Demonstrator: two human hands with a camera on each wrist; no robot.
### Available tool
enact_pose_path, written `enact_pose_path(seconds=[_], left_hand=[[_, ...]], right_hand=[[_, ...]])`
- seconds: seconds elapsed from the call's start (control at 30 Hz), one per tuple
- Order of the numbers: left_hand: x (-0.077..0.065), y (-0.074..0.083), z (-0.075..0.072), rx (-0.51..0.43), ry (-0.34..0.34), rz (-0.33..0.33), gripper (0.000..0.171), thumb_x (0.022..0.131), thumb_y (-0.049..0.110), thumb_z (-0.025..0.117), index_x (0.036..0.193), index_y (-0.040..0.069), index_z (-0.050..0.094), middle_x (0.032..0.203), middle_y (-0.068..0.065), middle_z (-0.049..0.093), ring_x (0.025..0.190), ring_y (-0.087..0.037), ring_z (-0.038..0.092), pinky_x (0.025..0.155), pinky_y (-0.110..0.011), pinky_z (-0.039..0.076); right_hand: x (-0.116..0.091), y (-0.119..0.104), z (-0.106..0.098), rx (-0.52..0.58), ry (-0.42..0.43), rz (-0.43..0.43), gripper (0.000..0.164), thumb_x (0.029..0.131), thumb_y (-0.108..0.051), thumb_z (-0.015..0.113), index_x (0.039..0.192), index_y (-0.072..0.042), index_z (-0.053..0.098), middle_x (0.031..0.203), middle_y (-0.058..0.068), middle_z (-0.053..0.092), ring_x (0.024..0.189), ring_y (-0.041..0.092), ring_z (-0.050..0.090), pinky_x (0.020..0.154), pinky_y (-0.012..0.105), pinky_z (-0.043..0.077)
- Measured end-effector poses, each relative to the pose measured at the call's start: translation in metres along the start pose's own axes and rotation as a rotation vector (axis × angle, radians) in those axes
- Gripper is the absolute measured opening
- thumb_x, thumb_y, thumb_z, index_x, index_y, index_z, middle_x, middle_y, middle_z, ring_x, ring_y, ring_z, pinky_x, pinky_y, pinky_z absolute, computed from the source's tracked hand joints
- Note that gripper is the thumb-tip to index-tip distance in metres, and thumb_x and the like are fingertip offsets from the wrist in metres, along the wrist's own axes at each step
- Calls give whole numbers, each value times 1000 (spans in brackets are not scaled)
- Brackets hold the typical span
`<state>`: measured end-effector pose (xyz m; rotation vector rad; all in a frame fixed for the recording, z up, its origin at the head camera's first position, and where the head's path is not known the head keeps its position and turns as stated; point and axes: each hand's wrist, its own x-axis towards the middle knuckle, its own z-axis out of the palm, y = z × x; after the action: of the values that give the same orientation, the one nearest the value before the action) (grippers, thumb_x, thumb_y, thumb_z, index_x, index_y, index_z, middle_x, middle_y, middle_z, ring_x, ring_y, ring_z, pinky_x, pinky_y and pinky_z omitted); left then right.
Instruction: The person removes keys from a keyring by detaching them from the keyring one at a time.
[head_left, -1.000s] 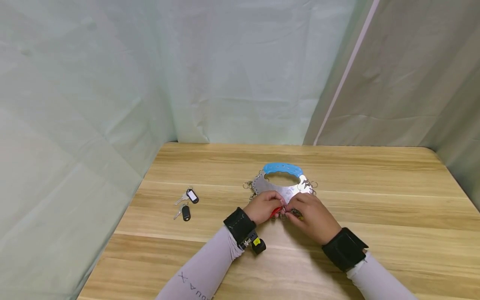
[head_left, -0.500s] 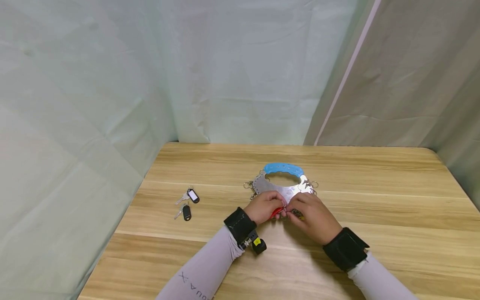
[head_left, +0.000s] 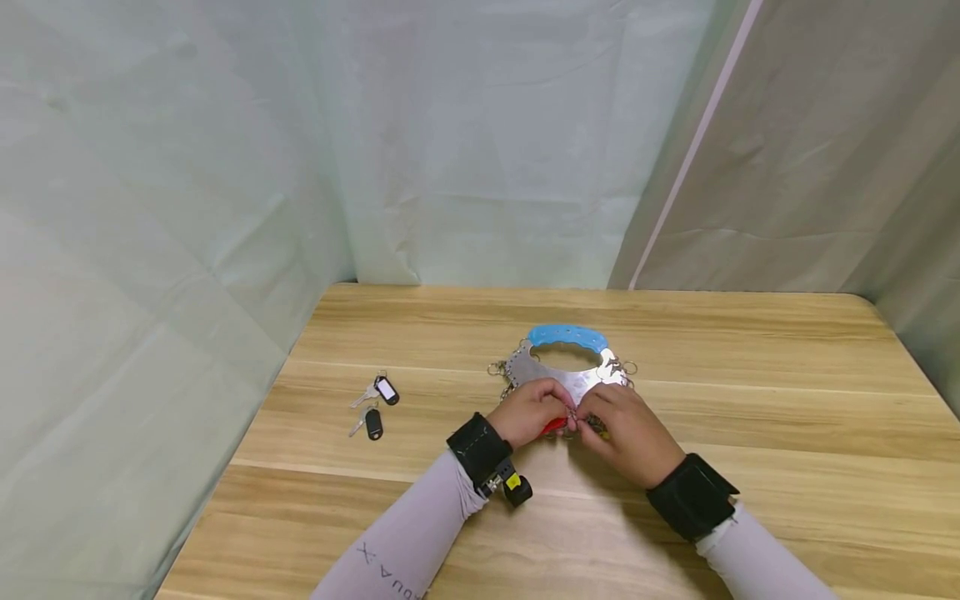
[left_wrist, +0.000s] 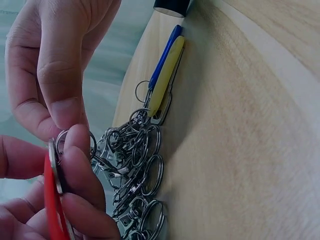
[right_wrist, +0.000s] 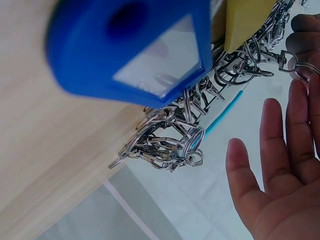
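Observation:
My left hand [head_left: 531,410] grips a red key tag [left_wrist: 50,200], a key lying flat along it in the left wrist view. Thumb and finger of my right hand [head_left: 624,429] pinch at a metal split ring [left_wrist: 93,144] right by the end of that key. Both hands meet over the lower edge of a silver metal plate [head_left: 576,381] with a light blue grip [head_left: 566,335]. Rings and swivel clasps [left_wrist: 145,170] hang along the plate, partly hidden by my hands. A blue key tag [right_wrist: 82,62] and a yellow key tag [right_wrist: 243,22] hang near my right hand.
Two keys with black tags, an upper one [head_left: 386,390] and a lower one [head_left: 373,423], lie on the wooden table [head_left: 750,367] to the left. Pale sheeting [head_left: 487,167] stands behind the table and along its sides.
Both hands stay nearly in place over the plate. The left fingers and the red key tag shift slightly toward the right hand. The black-tagged keys stay put.

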<state>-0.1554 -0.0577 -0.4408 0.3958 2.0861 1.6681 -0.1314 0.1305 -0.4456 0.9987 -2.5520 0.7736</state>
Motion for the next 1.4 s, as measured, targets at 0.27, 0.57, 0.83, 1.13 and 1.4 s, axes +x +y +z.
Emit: enact_pose_path(seconds=[0.27, 0.57, 0.83, 1.13, 1.4], left_hand=[[0, 1, 0, -43, -23, 15, 9, 90, -5, 52, 96, -5, 57, 86, -24, 65, 83, -39, 59, 62, -23, 42], [-14, 28, 0, -59, -41, 40, 11, 88, -11, 50, 98, -13, 54, 89, -31, 63, 87, -46, 57, 66, -32, 44], [-15, 26, 2, 7, -1, 55, 9, 87, -9, 54, 95, -8, 57, 86, -24, 66, 84, -40, 60, 59, -20, 42], [-3, 2, 2, 204, 31, 116, 13, 85, -1, 58, 90, 11, 60, 79, -3, 68, 70, -11, 61, 58, -19, 44], [-7, 5, 7, 445, 117, 201, 12, 84, 7, 63, 89, 18, 63, 77, 9, 65, 68, 1, 56, 62, -19, 46]], right_hand=[[0, 1, 1, 5, 11, 10, 9, 79, -13, 67, 82, -18, 60, 86, -10, 53, 85, 12, 49, 82, 36, 39], [-1, 0, 1, -10, 9, 28, 8, 81, -15, 67, 82, -17, 60, 86, -8, 54, 86, 13, 50, 86, 38, 39], [-1, -1, 1, -24, 11, 43, 6, 81, -15, 66, 82, -16, 60, 84, -8, 54, 84, 13, 51, 85, 39, 40], [-1, 0, 1, -37, 20, 56, 5, 81, -13, 65, 82, -15, 60, 83, -6, 55, 82, 13, 51, 85, 41, 40], [-1, 0, 1, -50, 20, 76, 5, 81, -14, 65, 81, -14, 60, 81, -6, 55, 81, 14, 51, 84, 42, 41]])
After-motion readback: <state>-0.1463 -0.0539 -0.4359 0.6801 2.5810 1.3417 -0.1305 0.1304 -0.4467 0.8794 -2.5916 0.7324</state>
